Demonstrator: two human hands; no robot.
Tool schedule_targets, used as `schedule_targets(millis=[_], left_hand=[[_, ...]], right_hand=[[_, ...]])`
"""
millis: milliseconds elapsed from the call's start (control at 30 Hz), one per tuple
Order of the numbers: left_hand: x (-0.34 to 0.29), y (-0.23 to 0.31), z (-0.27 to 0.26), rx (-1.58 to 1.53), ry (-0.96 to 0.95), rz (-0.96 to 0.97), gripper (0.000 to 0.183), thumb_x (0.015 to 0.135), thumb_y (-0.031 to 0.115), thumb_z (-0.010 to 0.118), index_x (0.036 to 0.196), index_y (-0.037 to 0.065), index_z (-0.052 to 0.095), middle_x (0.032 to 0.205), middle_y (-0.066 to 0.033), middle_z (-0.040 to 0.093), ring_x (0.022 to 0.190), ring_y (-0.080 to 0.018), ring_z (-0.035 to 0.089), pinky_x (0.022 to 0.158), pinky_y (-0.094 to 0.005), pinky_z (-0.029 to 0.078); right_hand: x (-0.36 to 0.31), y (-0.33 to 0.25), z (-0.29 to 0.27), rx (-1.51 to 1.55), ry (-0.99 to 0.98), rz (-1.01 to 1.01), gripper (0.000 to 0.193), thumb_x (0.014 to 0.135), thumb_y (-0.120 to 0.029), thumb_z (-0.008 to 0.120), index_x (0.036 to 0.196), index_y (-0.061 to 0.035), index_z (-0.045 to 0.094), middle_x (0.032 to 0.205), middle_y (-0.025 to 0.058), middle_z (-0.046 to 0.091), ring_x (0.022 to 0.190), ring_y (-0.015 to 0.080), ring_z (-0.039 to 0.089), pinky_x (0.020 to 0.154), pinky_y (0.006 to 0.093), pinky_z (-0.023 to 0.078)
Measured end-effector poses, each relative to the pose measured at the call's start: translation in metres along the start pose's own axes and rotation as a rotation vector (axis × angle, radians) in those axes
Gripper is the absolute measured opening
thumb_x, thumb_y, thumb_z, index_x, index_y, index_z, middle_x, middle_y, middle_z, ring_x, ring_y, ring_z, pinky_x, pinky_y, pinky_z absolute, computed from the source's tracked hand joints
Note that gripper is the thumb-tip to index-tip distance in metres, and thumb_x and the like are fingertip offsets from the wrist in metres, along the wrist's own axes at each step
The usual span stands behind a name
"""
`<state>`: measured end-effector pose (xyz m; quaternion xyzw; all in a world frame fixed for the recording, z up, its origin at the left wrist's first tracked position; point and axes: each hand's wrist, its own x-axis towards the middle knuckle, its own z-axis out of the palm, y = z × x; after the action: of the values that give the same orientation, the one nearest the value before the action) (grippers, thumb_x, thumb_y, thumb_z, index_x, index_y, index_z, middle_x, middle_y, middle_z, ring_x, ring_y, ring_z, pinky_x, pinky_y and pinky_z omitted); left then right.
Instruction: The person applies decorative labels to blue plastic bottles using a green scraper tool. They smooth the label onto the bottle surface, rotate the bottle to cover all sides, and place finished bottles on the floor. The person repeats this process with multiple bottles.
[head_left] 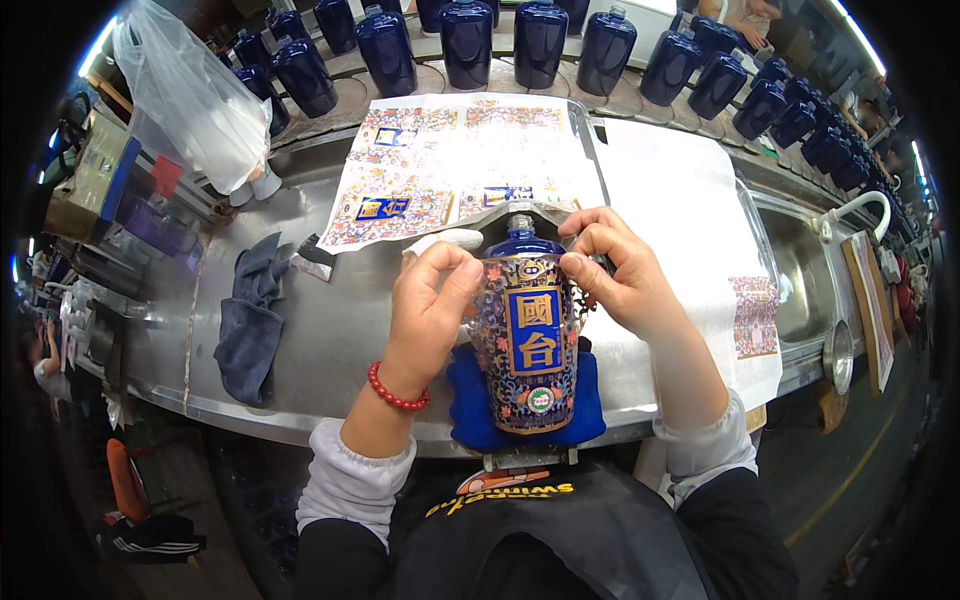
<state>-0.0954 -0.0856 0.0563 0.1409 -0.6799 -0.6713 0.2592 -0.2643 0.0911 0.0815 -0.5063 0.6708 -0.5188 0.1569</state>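
A dark blue glass bottle (521,236) leans toward me at the front edge of the metal table, its neck pointing away. Over its front lies a clear, flower-patterned decal film (538,340) with a blue panel and gold characters. My left hand (425,310), with a white covering on one finger and a red bead bracelet, pinches the film's upper left edge. On the other side, my right hand (622,268) pinches the upper right edge between thumb and fingers. Beneath the bottle is a blue cloth pad (590,400).
Printed decal sheets (400,165) and a white sheet (670,200) cover the table beyond. A dark cloth (252,320) lies left, near a hanging plastic bag (185,90). Several blue bottles (467,45) line a curved conveyor. At right is a sink (800,290) with a white faucet (870,205).
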Motion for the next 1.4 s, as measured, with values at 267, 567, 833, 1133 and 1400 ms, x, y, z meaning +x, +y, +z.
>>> schedule_targets(millis=[267, 567, 833, 1133, 1400], left_hand=[[0.002, -0.006, 0.003, 0.043, 0.016, -0.003, 0.02, 0.1, 0.021, 0.062, 0.095, 0.001, 0.064, 0.087, -0.0037, 0.062, 0.075, -0.009, 0.058, 0.066, -0.0248, 0.048], [-0.028, 0.007, 0.011, 0.822, 0.03, 0.617, 0.065, 0.098, 0.051, 0.059, 0.143, 0.005, 0.056, 0.134, -0.0188, 0.062, 0.137, -0.0339, 0.038, 0.119, -0.0458, 0.019], [-0.033, 0.005, 0.009, 0.821, -0.034, 0.577, 0.07, 0.097, 0.058, 0.055, 0.142, 0.005, 0.057, 0.136, -0.0206, 0.06, 0.138, -0.0368, 0.038, 0.119, -0.0476, 0.016], [-0.03, 0.001, 0.006, 0.811, -0.073, 0.518, 0.081, 0.096, 0.066, 0.049, 0.147, 0.002, 0.05, 0.145, -0.025, 0.05, 0.139, -0.0415, 0.035, 0.118, -0.0487, 0.018], [-0.042, -0.007, 0.007, 0.76, -0.111, 0.48, 0.089, 0.094, 0.07, 0.049, 0.151, 0.001, 0.044, 0.15, -0.0281, 0.044, 0.139, -0.0441, 0.033, 0.118, -0.0504, 0.017]], right_hand=[[0.005, 0.001, 0.005, -0.117, 0.056, -0.066, 0.016, 0.099, -0.015, 0.064, 0.091, -0.0013, 0.062, 0.12, 0.012, 0.056, 0.096, 0.0134, 0.059, 0.065, 0.0222, 0.052], [-0.036, -0.021, 0.016, -0.513, 0.09, -0.196, 0.053, 0.095, -0.029, 0.069, 0.145, -0.0133, 0.057, 0.152, 0.0191, 0.038, 0.135, 0.036, 0.041, 0.107, 0.0436, 0.044], [-0.043, -0.024, 0.015, -0.531, 0.088, -0.212, 0.061, 0.083, -0.021, 0.078, 0.141, -0.0116, 0.059, 0.149, 0.0242, 0.041, 0.133, 0.0413, 0.046, 0.11, 0.0477, 0.041], [-0.042, -0.022, 0.014, -0.463, 0.012, -0.084, 0.063, 0.09, -0.027, 0.072, 0.147, -0.0108, 0.051, 0.15, 0.0254, 0.039, 0.132, 0.043, 0.046, 0.108, 0.0485, 0.042], [-0.057, -0.023, 0.014, -0.42, -0.068, -0.059, 0.067, 0.093, -0.034, 0.07, 0.151, -0.0117, 0.046, 0.152, 0.0274, 0.035, 0.133, 0.0452, 0.044, 0.11, 0.0502, 0.04]])
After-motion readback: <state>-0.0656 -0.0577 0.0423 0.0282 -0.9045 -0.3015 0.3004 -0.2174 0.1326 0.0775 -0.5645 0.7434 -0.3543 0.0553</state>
